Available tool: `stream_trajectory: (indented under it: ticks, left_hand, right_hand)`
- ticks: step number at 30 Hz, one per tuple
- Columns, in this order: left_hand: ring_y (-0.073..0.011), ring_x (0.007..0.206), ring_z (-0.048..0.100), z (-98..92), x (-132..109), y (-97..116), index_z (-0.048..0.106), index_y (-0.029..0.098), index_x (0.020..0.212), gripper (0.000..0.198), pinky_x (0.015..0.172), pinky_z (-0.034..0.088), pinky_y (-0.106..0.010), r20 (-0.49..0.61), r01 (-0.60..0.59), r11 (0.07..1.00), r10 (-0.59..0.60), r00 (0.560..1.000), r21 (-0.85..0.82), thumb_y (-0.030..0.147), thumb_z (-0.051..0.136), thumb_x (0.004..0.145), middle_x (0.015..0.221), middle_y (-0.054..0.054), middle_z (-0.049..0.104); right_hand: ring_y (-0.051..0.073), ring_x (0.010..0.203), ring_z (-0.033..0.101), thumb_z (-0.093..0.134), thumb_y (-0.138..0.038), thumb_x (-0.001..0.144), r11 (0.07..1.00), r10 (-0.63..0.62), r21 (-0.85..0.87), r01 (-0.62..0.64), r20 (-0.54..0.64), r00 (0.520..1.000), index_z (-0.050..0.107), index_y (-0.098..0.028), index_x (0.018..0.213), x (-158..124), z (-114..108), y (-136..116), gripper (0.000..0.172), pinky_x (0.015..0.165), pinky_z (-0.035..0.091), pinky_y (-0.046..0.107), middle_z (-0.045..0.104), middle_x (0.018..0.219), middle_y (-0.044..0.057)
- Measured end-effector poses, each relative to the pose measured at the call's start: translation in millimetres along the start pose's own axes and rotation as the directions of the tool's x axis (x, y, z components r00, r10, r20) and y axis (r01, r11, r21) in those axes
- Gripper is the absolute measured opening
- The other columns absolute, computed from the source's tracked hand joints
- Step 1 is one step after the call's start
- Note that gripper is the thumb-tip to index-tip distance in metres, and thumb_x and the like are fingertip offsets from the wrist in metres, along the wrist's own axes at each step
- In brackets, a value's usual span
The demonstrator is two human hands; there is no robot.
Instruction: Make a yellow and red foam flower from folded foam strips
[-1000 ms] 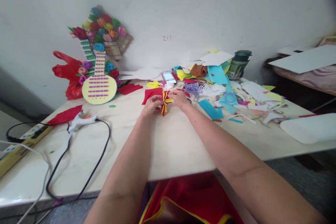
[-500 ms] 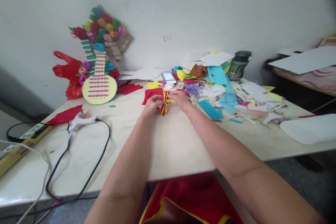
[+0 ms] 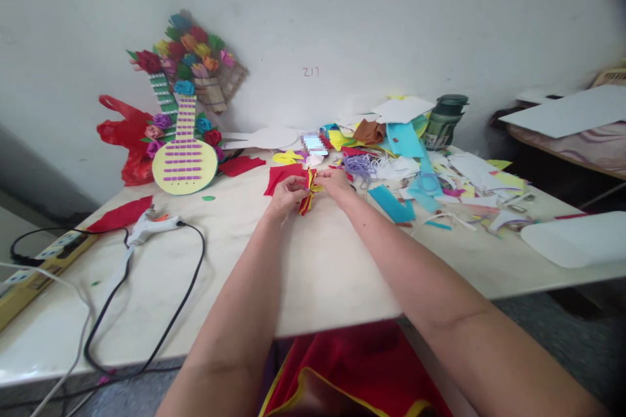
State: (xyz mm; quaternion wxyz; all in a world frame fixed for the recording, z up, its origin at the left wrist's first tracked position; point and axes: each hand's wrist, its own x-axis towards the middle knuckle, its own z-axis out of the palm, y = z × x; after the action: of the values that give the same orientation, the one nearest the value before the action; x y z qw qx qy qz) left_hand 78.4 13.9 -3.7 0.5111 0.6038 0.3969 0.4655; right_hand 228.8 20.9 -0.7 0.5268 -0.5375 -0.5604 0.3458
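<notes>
Between my two hands is a small red and yellow paper flower [image 3: 310,193], its folded strips fanned out from a pinched middle. My left hand [image 3: 289,195] grips its left side between thumb and fingers. From the right, my right hand [image 3: 334,184] pinches the yellow folds on the other side; some fingertips are hidden behind the paper. Red crepe paper [image 3: 283,178] lies flat on the table just behind my left hand. A phone [image 3: 315,143] with a lit, blurred screen stands beyond the hands.
At left on the table [image 3: 337,273] lie a white glue gun [image 3: 155,227] with a looping black cord and a power strip [image 3: 46,264]. A yellow paper lute [image 3: 184,168] leans behind them. Paper scraps [image 3: 469,176], purple string [image 3: 360,166] and a green bottle [image 3: 445,122] crowd the right.
The paper flower has turned slightly between my fingers, and its yellow folds sit a little differently. Both hands stay almost in the same place.
</notes>
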Motion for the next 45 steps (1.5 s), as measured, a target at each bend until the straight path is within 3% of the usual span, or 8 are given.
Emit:
stream_trajectory:
  ticks: [6, 10, 17, 23, 26, 30, 37, 45]
  left_hand:
    - [-0.0135, 0.068, 0.059, 2.2, 1, 5, 0.060, 0.015, 0.080, 0.035, 0.065, 0.046, -0.025, -0.064, -0.089, 0.996, 0.088, 0.994, -0.015, 0.033, 0.074, 0.054, 0.075, -0.002, 0.063]
    - [-0.0126, 0.070, 0.057, 1.3, 2, 9, 0.062, 0.015, 0.086, 0.036, 0.069, 0.045, -0.025, -0.142, -0.155, 0.987, 0.158, 0.977, 0.028, 0.027, 0.072, 0.054, 0.074, 0.000, 0.061]
    - [-0.0119, 0.067, 0.054, -0.8, 2, 13, 0.060, 0.016, 0.070, 0.017, 0.064, 0.044, -0.024, -0.196, -0.232, 0.969, 0.246, 0.949, 0.089, 0.021, 0.066, 0.054, 0.068, 0.001, 0.058]
    - [-0.0147, 0.079, 0.058, 0.9, 0, 14, 0.060, 0.018, 0.069, 0.016, 0.069, 0.046, -0.026, -0.171, -0.311, 0.950, 0.304, 0.937, -0.019, 0.020, 0.068, 0.056, 0.081, -0.002, 0.063]
    - [-0.0110, 0.063, 0.055, -0.3, 1, 12, 0.059, 0.018, 0.068, 0.014, 0.056, 0.043, -0.023, -0.169, -0.268, 0.963, 0.257, 0.951, -0.042, 0.020, 0.065, 0.056, 0.070, 0.000, 0.060]
    - [-0.0097, 0.048, 0.048, -3.4, 2, 10, 0.060, 0.016, 0.068, 0.014, 0.043, 0.036, -0.022, -0.088, -0.181, 0.971, 0.169, 0.982, -0.154, 0.028, 0.055, 0.064, 0.058, 0.000, 0.055]
    - [-0.0101, 0.055, 0.053, -4.0, 1, 10, 0.058, 0.014, 0.063, 0.017, 0.047, 0.043, -0.023, -0.083, -0.131, 0.985, 0.122, 0.989, -0.115, 0.029, 0.064, 0.059, 0.071, -0.002, 0.059]
    - [-0.0106, 0.061, 0.056, 0.9, 2, 10, 0.060, 0.014, 0.079, 0.027, 0.059, 0.050, -0.025, -0.086, -0.220, 0.975, 0.216, 0.973, -0.037, 0.019, 0.067, 0.054, 0.068, 0.000, 0.060]
  right_hand:
    - [0.013, 0.065, 0.052, 0.058, -0.018, 0.061, 0.973, -0.180, -0.151, 0.172, -0.043, 0.983, 0.060, -0.017, 0.053, 5, 3, 3, 0.009, 0.066, 0.040, 0.025, 0.058, 0.060, -0.002]
    - [0.016, 0.079, 0.055, 0.059, -0.016, 0.064, 0.885, -0.374, -0.314, 0.343, -0.040, 0.927, 0.066, -0.019, 0.060, 5, 4, 0, 0.009, 0.075, 0.041, 0.027, 0.063, 0.081, 0.002]
    - [0.017, 0.081, 0.054, 0.061, -0.021, 0.070, 0.789, -0.455, -0.494, 0.365, -0.070, 0.888, 0.072, -0.021, 0.073, -1, 3, -9, 0.012, 0.075, 0.039, 0.030, 0.061, 0.085, 0.004]
    - [0.019, 0.086, 0.052, 0.055, -0.021, 0.077, 0.673, -0.600, -0.586, 0.451, -0.077, 0.796, 0.072, -0.022, 0.075, -6, -2, -18, 0.017, 0.078, 0.034, 0.032, 0.060, 0.086, 0.005]
    - [0.019, 0.085, 0.051, 0.055, -0.022, 0.078, 0.617, -0.634, -0.623, 0.480, -0.033, 0.772, 0.072, -0.021, 0.076, -8, -2, -20, 0.017, 0.077, 0.034, 0.032, 0.059, 0.087, 0.006]
    - [0.018, 0.081, 0.051, 0.052, -0.022, 0.079, 0.613, -0.619, -0.622, 0.487, 0.005, 0.785, 0.072, -0.022, 0.075, -12, -1, -20, 0.020, 0.071, 0.035, 0.030, 0.059, 0.085, 0.006]
    - [0.017, 0.081, 0.052, 0.049, -0.022, 0.080, 0.632, -0.602, -0.583, 0.511, 0.045, 0.797, 0.070, -0.020, 0.074, -14, 2, -17, 0.022, 0.066, 0.035, 0.027, 0.059, 0.086, 0.007]
    - [0.017, 0.080, 0.053, 0.051, -0.021, 0.078, 0.633, -0.579, -0.612, 0.474, 0.033, 0.815, 0.068, -0.020, 0.072, -12, 4, -12, 0.018, 0.063, 0.035, 0.026, 0.061, 0.084, 0.005]
